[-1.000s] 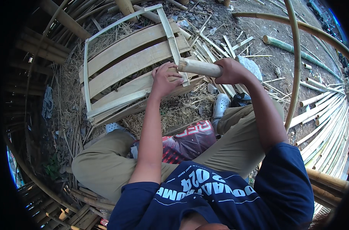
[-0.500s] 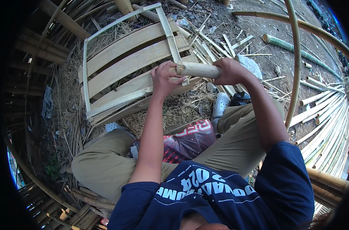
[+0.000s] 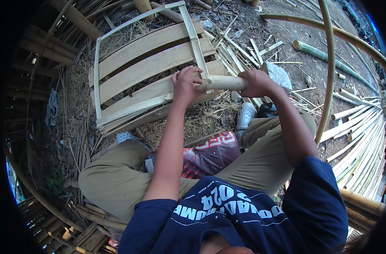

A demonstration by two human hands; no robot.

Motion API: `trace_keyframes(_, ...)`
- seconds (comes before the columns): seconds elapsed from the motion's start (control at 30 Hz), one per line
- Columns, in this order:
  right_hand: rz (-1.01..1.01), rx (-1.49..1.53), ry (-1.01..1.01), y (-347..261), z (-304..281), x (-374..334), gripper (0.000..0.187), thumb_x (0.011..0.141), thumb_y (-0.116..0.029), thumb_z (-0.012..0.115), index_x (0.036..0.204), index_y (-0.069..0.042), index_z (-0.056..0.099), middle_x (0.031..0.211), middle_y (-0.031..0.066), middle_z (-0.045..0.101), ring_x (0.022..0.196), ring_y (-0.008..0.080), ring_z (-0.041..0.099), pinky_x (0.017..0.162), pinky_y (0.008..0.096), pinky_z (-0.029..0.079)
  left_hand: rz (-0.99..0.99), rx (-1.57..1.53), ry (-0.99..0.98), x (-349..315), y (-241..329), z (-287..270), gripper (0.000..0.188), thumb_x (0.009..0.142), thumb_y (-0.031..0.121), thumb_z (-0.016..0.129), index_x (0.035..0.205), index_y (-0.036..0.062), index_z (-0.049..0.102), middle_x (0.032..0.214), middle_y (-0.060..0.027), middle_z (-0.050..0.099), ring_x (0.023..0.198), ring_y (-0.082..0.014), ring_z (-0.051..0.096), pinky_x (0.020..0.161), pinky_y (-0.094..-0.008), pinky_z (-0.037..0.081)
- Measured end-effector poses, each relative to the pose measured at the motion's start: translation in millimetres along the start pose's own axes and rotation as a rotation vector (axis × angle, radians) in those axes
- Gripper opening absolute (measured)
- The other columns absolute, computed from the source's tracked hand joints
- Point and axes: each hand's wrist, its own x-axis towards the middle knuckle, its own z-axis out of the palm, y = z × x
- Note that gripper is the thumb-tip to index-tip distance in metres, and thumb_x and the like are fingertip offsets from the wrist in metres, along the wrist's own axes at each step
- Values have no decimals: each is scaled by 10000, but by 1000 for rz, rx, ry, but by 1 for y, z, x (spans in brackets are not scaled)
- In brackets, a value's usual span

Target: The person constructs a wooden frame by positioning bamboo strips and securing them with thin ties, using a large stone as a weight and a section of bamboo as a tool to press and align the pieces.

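Note:
A rectangular frame of pale split-bamboo strips [image 3: 197, 47] lies over several wooden slats [image 3: 157, 61] in front of me. At its near right corner my left hand [image 3: 186, 84] has its fingers curled round the strip. My right hand [image 3: 257, 83] is closed round one end of a short, thick bamboo piece [image 3: 224, 82]. The bamboo's other end is at that corner, just beside my left fingers. Whether it touches the frame or sits just above it is hard to tell.
Split bamboo offcuts [image 3: 233, 55] and a pale stone block [image 3: 277, 76] lie beyond my right hand. A curved bamboo pole [image 3: 328, 76] rises at the right. Behind it lies a heap of bamboo strips [image 3: 360, 144]. A dark printed sack [image 3: 212, 154] is between my legs.
Both hands and the bamboo piece stay at the same frame corner. The whole view has shifted slightly, so everything appears a little further right.

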Motion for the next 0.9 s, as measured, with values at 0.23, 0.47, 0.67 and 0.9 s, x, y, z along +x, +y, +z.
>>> trace_keyframes(0.23, 77, -219, -73, 5, 3, -1, 460, 652, -208, 812, 1067, -25, 737, 938, 184, 759, 881, 351, 740, 822, 438, 578, 1, 8, -75, 2, 0, 0, 233, 720, 325, 920, 847, 157, 822, 1341, 27, 663, 1383, -218, 513, 1187, -512, 239)
trace_keyframes(0.47, 86, -228, -77, 1, -2, -1, 477, 670, -213, 803, 1102, -26, 727, 956, 184, 757, 920, 332, 742, 859, 424, 567, -38, 2, -102, 4, 7, -5, 215, 742, 367, 898, 840, 185, 839, 1384, 42, 648, 1458, -231, 461, 1287, -605, 64)
trace_keyframes(0.67, 25, 0, 12, -1, 0, 0, 499, 677, -208, 801, 1127, -6, 726, 964, 183, 760, 920, 310, 745, 854, 415, 568, -71, -45, -94, 6, 6, -4, 218, 750, 375, 895, 862, 195, 846, 1467, 22, 612, 1519, -284, 396, 1268, -682, -16)
trace_keyframes(0.9, 70, -162, -9, -6, -2, -5, 460, 687, -227, 797, 1108, -50, 738, 954, 174, 756, 915, 345, 738, 863, 443, 573, -57, -15, -110, 5, 5, -5, 183, 740, 362, 904, 840, 222, 840, 1480, 21, 607, 1525, -293, 388, 1264, -693, -18)
